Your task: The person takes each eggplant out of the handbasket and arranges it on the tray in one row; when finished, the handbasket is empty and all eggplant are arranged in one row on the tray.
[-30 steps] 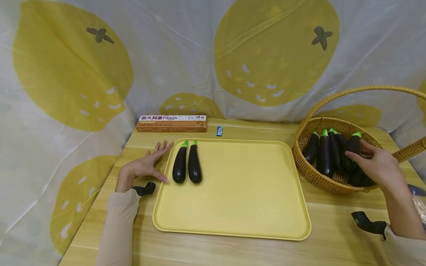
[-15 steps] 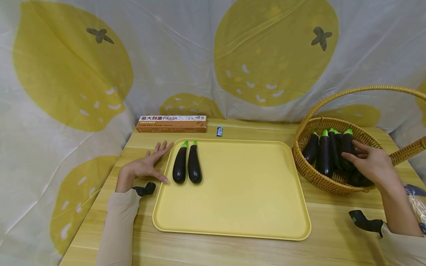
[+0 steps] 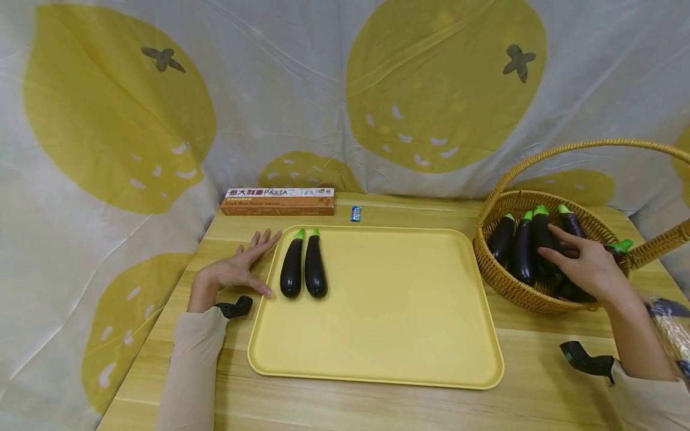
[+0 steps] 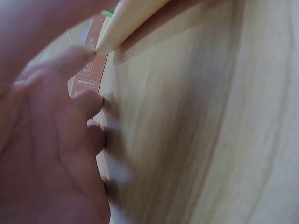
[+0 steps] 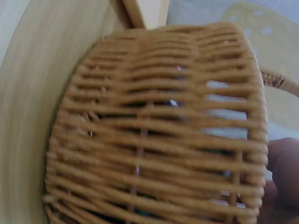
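Note:
My right hand [image 3: 595,269] reaches into the wicker basket [image 3: 501,284] and pinches a dark eggplant [image 3: 541,232] with a green cap between thumb and fingers. Several other eggplants [image 3: 523,251] lie around it. From the right wrist, the basket's woven side [image 5: 159,126] fills the view and hides the held eggplant; part of the hand [image 5: 285,170] shows past the rim. My left hand [image 3: 232,269], fingers spread, rests at the left edge of the yellow tray [image 3: 399,311]. Two eggplants [image 3: 291,266] lie side by side on the tray near that hand.
A pasta box [image 3: 277,202] lies behind the tray, with a small blue packet [image 3: 356,214] to its right. The basket's tall handle [image 3: 593,143] arches above the right hand. A clear plastic-wrapped item [image 3: 668,329] lies at the right edge.
My right hand has shifted left inside the basket, bringing the pinched eggplant along. Eggplants behind it have come into view on the right. The left hand stays put.

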A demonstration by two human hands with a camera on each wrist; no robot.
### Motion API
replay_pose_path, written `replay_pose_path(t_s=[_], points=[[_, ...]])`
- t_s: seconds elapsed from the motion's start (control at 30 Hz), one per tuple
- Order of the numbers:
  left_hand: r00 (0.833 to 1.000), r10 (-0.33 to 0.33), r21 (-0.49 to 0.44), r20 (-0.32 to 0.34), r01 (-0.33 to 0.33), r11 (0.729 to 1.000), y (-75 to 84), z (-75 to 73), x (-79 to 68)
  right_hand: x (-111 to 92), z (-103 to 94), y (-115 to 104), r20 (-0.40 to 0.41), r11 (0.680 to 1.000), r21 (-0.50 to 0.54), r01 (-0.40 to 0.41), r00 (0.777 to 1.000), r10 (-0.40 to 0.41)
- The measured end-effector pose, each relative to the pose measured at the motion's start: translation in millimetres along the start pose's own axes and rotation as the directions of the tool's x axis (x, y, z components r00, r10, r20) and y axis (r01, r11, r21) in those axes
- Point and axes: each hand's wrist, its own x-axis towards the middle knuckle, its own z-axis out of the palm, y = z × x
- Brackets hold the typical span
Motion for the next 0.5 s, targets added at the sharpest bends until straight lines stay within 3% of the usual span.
replay_pose_path(t_s=[0.3,0.5], points=[[1.000,0.001,-0.025,0.007,-0.001,1.000,1.2,-0.6,-1.9,-2.4,-0.8,0.0,-0.003,0.998,-0.011,-0.057,0.998,0.057],[1.000,0.007,-0.022,0.009,-0.007,1.000,2.2,-1.1,-2.6,-4.5,-1.8,1.7,0.003,0.999,0.016,-0.034,0.999,0.033]])
